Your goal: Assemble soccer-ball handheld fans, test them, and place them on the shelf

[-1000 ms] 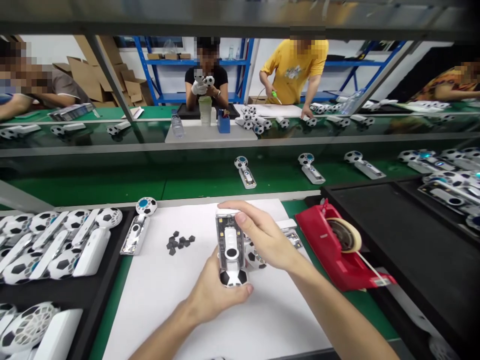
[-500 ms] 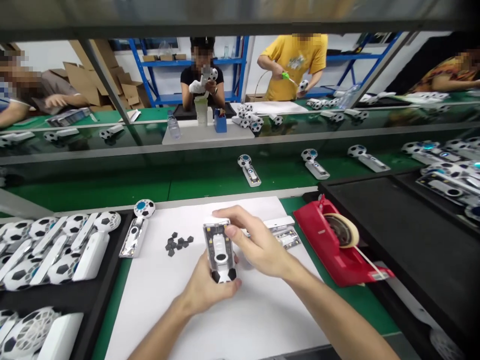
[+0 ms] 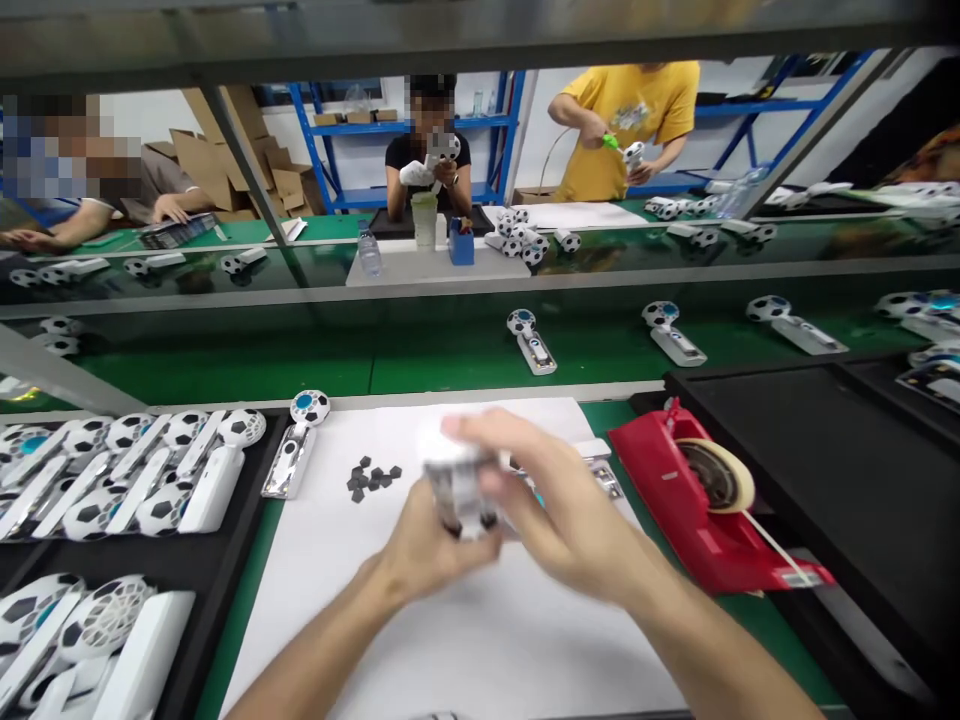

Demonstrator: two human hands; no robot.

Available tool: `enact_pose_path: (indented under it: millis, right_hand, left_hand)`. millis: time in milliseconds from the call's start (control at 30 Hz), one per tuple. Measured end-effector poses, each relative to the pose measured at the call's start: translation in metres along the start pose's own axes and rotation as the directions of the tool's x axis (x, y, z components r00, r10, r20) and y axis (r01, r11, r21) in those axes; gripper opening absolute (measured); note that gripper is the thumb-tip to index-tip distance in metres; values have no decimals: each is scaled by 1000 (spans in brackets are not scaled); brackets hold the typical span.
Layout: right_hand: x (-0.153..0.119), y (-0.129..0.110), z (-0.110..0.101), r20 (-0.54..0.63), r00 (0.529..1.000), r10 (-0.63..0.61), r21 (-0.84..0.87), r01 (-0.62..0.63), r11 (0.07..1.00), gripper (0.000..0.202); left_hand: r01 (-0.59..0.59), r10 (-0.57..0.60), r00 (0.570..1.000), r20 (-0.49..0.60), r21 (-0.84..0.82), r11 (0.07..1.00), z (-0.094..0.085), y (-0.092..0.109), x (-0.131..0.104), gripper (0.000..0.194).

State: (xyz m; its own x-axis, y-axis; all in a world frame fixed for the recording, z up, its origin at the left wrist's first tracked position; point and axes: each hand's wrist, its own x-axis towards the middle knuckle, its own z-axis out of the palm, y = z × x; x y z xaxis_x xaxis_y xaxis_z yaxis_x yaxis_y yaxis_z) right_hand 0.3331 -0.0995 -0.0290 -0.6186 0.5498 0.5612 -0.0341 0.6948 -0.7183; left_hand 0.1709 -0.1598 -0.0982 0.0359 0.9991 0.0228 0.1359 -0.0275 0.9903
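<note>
Over the white paper [image 3: 360,620], my left hand [image 3: 427,550] is closed round a small handheld fan [image 3: 452,480] with a clear-fronted handle and black-and-white soccer-ball patches. Motion blurs the fan, and fingers cover part of it. My right hand [image 3: 562,500] grips its upper end, thumb on the near side and fingers over the top. Left of the hands lie several black pentagon pieces [image 3: 367,478]. Another fan [image 3: 300,440] rests at the paper's left edge. Behind my right hand, a further clear-and-white part [image 3: 604,475] is partly hidden.
A red tape dispenser [image 3: 705,520] stands on the right beside a black tray [image 3: 840,480]. On the left, another black tray [image 3: 247,530] holds several fans. More fans [image 3: 532,342] lie on the green belt [image 3: 435,350]. Co-workers sit and stand across the line, one in a yellow shirt [image 3: 630,120].
The fan has tipped in my hands, so its white end shows more and its clear front less. My right hand has shifted with it. The view has swung slightly left.
</note>
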Motion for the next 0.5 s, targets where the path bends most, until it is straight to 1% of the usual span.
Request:
enact_pose_path:
  millis: [33,67,100,167,200,267,333,400,500]
  right_hand:
    - [-1,5,2,-8,997,81,-5,-81,997,34]
    - [-2,11,3,-4,990,140,1,-140,990,31]
    - [-3,17,5,2,987,162,15,-162,987,30]
    - [-3,25,6,4,989,145,55,-145,988,29]
    - [-3,27,6,-5,992,127,73,-127,989,29]
    - [-1,27,5,-9,991,136,104,-135,985,29]
    - [0,27,5,12,986,168,127,-168,977,28]
    - [2,28,5,12,980,200,145,-199,969,28]
    - [3,34,7,-26,966,255,211,-245,946,27]
  left_hand:
    - [5,-5,1000,-2,-6,1000,1,-5,1,37]
    - [13,-13,1000,13,-5,1000,1,-10,3,38]
    - [18,-18,999,37,0,1000,1,-15,4,40]
    - [23,-25,996,83,20,1000,-2,-22,7,45]
    - [16,-19,996,92,37,999,-4,-24,8,43]
    - [-4,-1,997,76,72,997,-8,-24,11,36]
    - [-8,2,998,60,97,995,-10,-22,14,33]
    - [4,-10,999,47,114,993,-12,-18,16,39]
    - [34,-42,998,54,145,989,-14,-9,14,51]
